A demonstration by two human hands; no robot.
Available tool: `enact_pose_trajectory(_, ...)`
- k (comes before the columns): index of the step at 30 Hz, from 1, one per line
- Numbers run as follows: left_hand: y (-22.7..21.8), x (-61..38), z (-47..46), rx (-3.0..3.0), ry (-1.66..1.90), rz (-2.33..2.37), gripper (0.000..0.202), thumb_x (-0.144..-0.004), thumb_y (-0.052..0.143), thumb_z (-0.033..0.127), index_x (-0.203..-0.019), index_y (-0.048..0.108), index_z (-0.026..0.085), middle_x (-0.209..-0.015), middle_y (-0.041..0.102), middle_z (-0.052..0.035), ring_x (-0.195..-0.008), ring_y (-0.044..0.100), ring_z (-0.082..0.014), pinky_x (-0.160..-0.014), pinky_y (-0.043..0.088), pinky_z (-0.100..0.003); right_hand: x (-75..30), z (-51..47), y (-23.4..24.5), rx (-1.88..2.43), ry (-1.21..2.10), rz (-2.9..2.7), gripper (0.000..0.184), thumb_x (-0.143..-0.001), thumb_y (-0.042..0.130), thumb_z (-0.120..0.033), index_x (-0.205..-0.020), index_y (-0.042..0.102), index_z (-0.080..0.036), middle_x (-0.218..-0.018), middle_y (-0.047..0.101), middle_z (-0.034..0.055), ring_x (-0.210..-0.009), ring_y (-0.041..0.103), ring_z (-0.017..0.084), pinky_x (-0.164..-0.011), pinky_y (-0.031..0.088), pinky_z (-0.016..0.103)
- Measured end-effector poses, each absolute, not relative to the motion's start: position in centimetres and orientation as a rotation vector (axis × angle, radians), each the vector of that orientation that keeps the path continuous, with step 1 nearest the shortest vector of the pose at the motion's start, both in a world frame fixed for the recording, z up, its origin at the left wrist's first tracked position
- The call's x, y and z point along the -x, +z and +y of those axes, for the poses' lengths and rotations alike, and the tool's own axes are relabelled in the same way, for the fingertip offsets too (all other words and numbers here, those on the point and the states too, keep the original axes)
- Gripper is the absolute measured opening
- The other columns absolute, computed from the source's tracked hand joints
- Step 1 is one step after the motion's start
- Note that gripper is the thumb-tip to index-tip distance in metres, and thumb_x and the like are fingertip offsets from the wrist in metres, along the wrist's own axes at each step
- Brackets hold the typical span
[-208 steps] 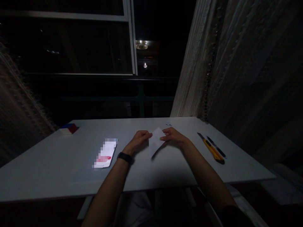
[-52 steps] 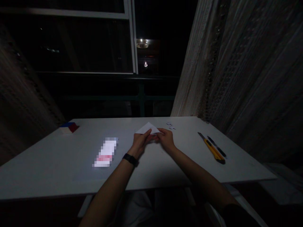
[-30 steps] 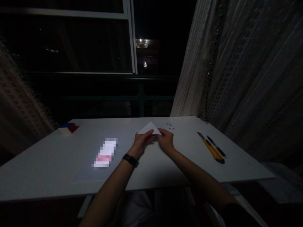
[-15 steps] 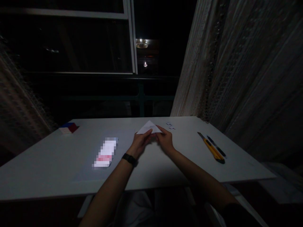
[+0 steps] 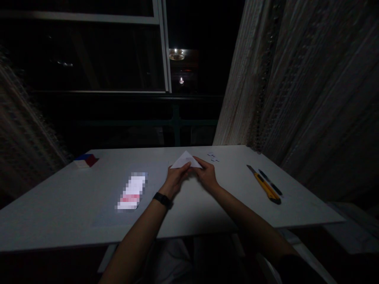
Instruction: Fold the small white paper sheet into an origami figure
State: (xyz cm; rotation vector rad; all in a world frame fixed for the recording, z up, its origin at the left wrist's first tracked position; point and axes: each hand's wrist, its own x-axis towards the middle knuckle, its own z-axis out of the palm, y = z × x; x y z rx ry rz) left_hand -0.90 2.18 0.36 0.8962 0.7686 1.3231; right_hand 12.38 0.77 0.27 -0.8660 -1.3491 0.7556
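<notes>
Slab-like phone (image 5: 133, 191) flat at left, lit screen up, likely for viewing. Right side: yellow plastic cutter (image 5: 265, 187), slim pen (image 5: 270, 182) just beside (near-parallel, probably parked clear of hands). Centre: left hand (image 5: 176, 177) pinches paper (image 5: 184, 159), thumb on face, probably keeping it flat; right hand (image 5: 207, 173) pinches right edge, maybe steadying. Paper white, thin, triangular, apex away, above smooth table (image 5: 231, 169). Beyond: boxy cube (image 5: 85, 160), coarse-weave curtain (image 5: 237, 90).

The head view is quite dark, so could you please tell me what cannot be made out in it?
All in the head view:
Phone screen: content hidden by pixelation.
Folded white paper: near edge partly covered by the left hand and right hand.
Small dark marks: too small to read.
Black sleeve: cut off by the bottom edge.
</notes>
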Motion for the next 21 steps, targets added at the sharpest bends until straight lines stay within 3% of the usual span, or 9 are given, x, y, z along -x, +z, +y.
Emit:
enact_pose_trajectory(3, 0.5, 1.1, 2.5, -0.913, 1.362, 0.783, 0.041, -0.05, 0.08, 0.026, -0.085, 0.066, 0.01, -0.079, 0.068, -0.0074, -0.061, 0.061, -0.012, -0.055, 0.047, -0.021, -13.8, 1.2, 0.9, 0.718, 1.124, -1.479, 0.055, -0.06, 0.069, -0.028, -0.114, 0.059, -0.023, -0.111, 0.063, 0.0037, -0.095, 0.059, 0.022, -0.077, 0.047, 0.031)
enact_pose_trajectory(5, 0.5, 1.1, 2.5, -0.989, 1.356, 0.815, 0.039, -0.049, 0.08, 0.027, -0.081, 0.066, 0.008, -0.074, 0.068, -0.0075, -0.057, 0.06, -0.0122, -0.053, 0.046, -0.021, -14.6, 1.6, 1.1, 0.714, 1.289, -1.428, 0.048, -0.066, 0.065, -0.037, -0.111, 0.061, -0.022, -0.109, 0.063, 0.0052, -0.088, 0.061, 0.022, -0.07, 0.048, 0.031)
enact_pose_trajectory(8, 0.6, 1.0, 2.3, -1.122, 1.276, 0.867, 0.035, -0.048, 0.08, 0.027, -0.073, 0.066, 0.007, -0.064, 0.066, -0.0066, -0.052, 0.058, -0.0122, -0.047, 0.043, -0.021, -15.1, 2.4, 0.8, 0.852, 1.243, -1.29, 0.039, -0.066, 0.065, -0.048, -0.085, 0.071, -0.015, -0.078, 0.069, 0.0062, -0.067, 0.06, 0.017, -0.06, 0.044, 0.027)
enact_pose_trajectory(10, 0.6, 0.8, 2.2, -1.166, 1.221, 0.896, 0.033, -0.049, 0.08, 0.028, -0.071, 0.066, 0.007, -0.062, 0.065, -0.0066, -0.051, 0.057, -0.0126, -0.046, 0.042, -0.022, -15.0, 2.7, 0.5, 0.895, 1.213, -1.253, 0.036, -0.059, 0.071, -0.047, -0.072, 0.071, -0.013, -0.064, 0.067, 0.0047, -0.057, 0.057, 0.016, -0.055, 0.042, 0.027)
enact_pose_trajectory(15, 0.7, 0.9, 2.1, -1.189, 1.192, 0.913, 0.035, -0.049, 0.079, 0.031, -0.073, 0.067, 0.008, -0.066, 0.067, -0.0091, -0.055, 0.06, -0.0156, -0.047, 0.042, -0.023, -14.8, 2.6, 0.7, 0.912, 1.183, -1.291, 0.033, -0.056, 0.074, -0.044, -0.071, 0.071, -0.014, -0.062, 0.066, 0.0031, -0.054, 0.056, 0.014, -0.055, 0.041, 0.027)
enact_pose_trajectory(21, 0.6, 1.1, 2.4, -1.172, 1.249, 0.943, 0.031, -0.05, 0.079, 0.033, -0.063, 0.065, 0.008, -0.058, 0.063, -0.0057, -0.048, 0.053, -0.0103, -0.045, 0.038, -0.021, -15.0, 2.6, 0.9, 0.911, 1.134, -1.282, 0.033, -0.055, 0.074, -0.042, -0.073, 0.071, -0.015, -0.065, 0.066, 0.0024, -0.057, 0.056, 0.014, -0.057, 0.042, 0.027)
